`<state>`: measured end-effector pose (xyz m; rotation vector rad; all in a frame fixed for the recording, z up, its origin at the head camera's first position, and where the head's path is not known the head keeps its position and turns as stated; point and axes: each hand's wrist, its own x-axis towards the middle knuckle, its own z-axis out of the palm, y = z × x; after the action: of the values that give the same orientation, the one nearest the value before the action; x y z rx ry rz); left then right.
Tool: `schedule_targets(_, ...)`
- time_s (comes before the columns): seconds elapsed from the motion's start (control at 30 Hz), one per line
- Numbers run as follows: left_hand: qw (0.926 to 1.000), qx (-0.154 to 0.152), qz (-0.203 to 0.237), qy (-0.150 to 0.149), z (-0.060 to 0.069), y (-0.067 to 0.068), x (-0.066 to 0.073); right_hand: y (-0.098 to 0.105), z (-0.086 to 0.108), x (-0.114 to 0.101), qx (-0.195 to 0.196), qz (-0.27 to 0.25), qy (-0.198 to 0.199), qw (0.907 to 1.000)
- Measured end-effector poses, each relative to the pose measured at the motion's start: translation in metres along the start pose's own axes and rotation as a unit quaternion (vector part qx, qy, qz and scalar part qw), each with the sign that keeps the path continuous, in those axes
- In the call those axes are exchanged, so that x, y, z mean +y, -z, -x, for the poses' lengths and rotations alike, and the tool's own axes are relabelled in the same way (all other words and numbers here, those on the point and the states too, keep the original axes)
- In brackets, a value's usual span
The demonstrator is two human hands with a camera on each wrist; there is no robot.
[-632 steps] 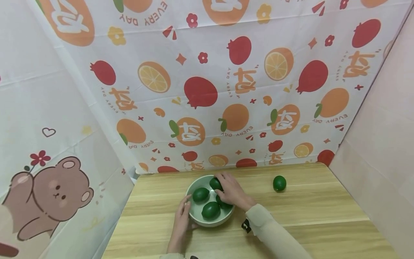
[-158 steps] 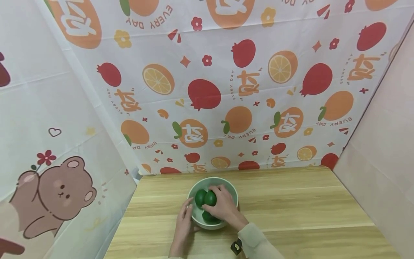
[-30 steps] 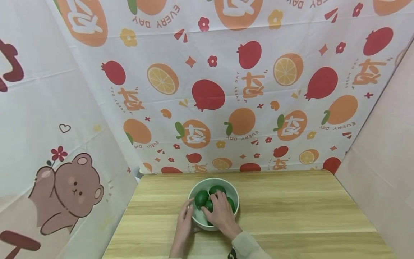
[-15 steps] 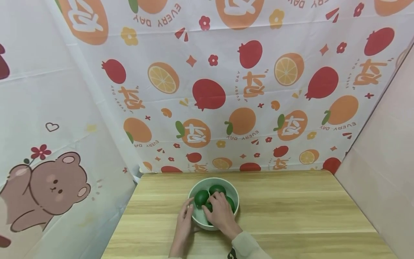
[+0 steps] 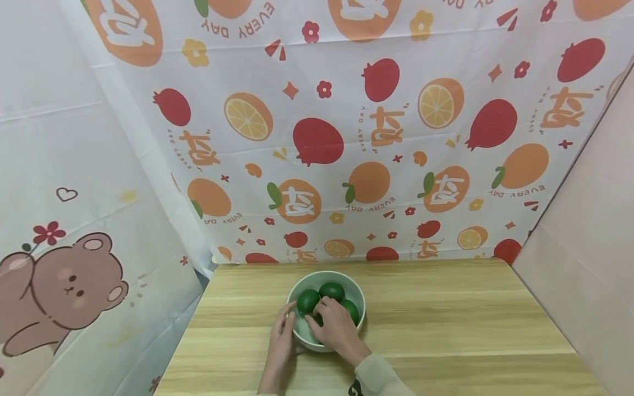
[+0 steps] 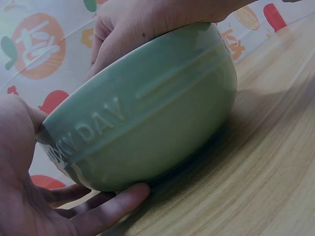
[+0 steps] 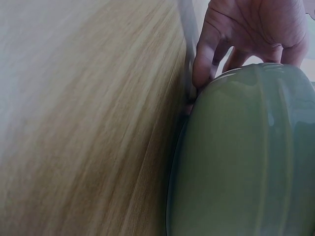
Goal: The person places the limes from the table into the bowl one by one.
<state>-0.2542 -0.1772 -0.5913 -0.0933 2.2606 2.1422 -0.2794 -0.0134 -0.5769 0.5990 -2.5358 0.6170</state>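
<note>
A pale green bowl (image 5: 324, 276) stands near the table's back edge and holds several dark green limes (image 5: 332, 291). My left hand (image 5: 281, 338) grips the bowl's left side; in the left wrist view its thumb is at the rim and its fingers (image 6: 110, 209) reach under the base. My right hand (image 5: 337, 327) reaches over the near right rim, thumb and fingers curled round a lime that it mostly covers. In the right wrist view the bowl's wall (image 7: 231, 152) hides the right hand, and the left hand (image 7: 256, 29) shows beyond it.
The bowl rests on a light wood-grain table (image 5: 446, 313). Behind the table hangs a fruit-print cloth (image 5: 317, 181). A bear-print cloth (image 5: 64, 286) is at the left, and a plain pale one (image 5: 589, 220) closes off the right.
The lime that lay on the table at the right 21 seconds ago is gone from there. The limes' arrangement has changed. Within the last second my right hand has shifted only slightly; the left holds still.
</note>
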Motion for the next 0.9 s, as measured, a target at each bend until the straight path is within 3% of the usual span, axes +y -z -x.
schedule_targets(0.33,0.9999,-0.007,0.009,0.013,0.002,0.003,-0.001,0.0,-0.002,-0.001,-0.014,-0.023,0.01,0.9996)
schedule_targets(0.63,0.9997,-0.003,-0.011,-0.023,-0.003,0.005,-0.001,-0.004,-0.007,0.002,0.0,-0.068,0.017,0.9975)
schedule_targets(0.73,0.9985,0.015,-0.041,-0.032,-0.003,0.004,-0.002,-0.003,-0.008,0.004,-0.001,-0.093,0.023,0.9954)
schedule_targets(0.9,0.9914,0.074,-0.098,-0.047,-0.003,0.004,-0.001,0.006,-0.011,0.005,-0.006,-0.113,0.037,0.9929)
